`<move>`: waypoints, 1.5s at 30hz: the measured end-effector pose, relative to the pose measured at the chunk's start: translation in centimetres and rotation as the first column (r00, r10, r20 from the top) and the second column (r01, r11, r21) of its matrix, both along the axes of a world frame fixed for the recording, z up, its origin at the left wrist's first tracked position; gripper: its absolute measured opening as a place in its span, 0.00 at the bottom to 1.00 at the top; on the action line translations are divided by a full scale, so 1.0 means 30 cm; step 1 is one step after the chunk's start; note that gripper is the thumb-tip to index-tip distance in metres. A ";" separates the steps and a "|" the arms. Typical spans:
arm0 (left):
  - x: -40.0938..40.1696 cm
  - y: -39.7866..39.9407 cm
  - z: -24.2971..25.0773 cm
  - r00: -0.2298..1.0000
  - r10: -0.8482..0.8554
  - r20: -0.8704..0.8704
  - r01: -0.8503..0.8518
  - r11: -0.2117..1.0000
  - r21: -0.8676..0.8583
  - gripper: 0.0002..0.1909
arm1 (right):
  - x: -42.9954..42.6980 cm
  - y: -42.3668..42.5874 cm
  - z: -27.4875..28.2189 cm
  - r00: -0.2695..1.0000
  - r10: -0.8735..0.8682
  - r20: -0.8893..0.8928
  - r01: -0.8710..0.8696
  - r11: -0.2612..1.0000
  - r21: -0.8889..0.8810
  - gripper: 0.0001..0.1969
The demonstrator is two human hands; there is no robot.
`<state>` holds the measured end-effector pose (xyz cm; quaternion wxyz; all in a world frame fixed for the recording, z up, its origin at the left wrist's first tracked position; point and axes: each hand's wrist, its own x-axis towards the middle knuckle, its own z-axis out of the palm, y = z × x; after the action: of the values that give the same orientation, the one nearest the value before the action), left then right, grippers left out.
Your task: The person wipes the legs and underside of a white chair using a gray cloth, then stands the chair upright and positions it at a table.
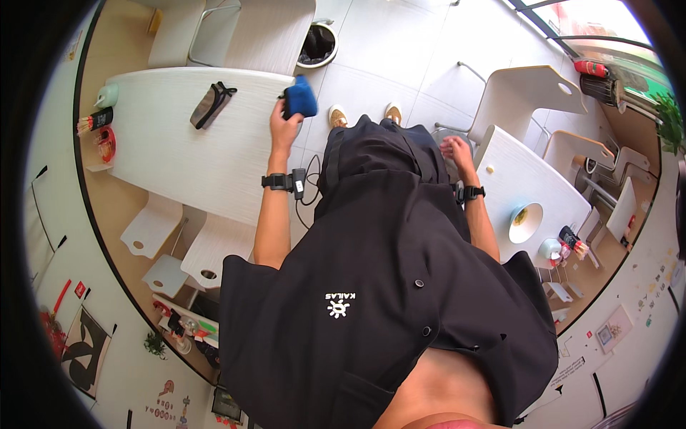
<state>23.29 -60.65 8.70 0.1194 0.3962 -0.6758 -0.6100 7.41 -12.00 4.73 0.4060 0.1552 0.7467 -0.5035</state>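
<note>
My left hand (285,126) is closed on a folded blue cloth (302,99) with a dark edge, at the near end of the long pale table (177,161). On that table, farther from the hand, lies a grey-brown cloth item with black trim (213,105). My right hand (455,150) hangs low at my other side with its fingers curled, by a corner of the second pale table (536,166). Nothing shows in its grasp. A small pale yellowish piece (490,169) and a light blue bowl (526,222) with some food left inside are on the second table.
A lined waste bin (317,45) stands past the first table's corner. Chairs (528,96) flank both tables. Chopstick holders (102,118) and tissue dispensers (107,96) stand at the tables' wall ends. A black cable (308,204) hangs beside my left wrist.
</note>
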 end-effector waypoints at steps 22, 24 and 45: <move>-0.376 0.414 0.550 0.827 -0.512 -0.232 0.545 0.831 0.108 0.26 | -0.168 -0.583 0.612 0.986 0.030 -0.166 -0.115 0.840 -0.531 0.21; -0.377 0.405 0.537 0.856 -0.447 -0.259 0.506 0.826 0.249 0.28 | -0.174 -0.582 0.656 0.975 0.027 -0.222 -0.140 0.846 -0.514 0.21; -0.380 0.406 0.502 0.916 -0.083 -0.392 0.285 0.822 0.493 0.13 | -0.174 -0.561 0.752 0.611 0.439 -0.659 -0.633 0.770 -0.074 0.16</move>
<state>11.90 -48.46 23.78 0.0617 0.2292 -0.4793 -0.8449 2.17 -28.84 27.30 0.2957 -0.3121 0.7614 -0.4852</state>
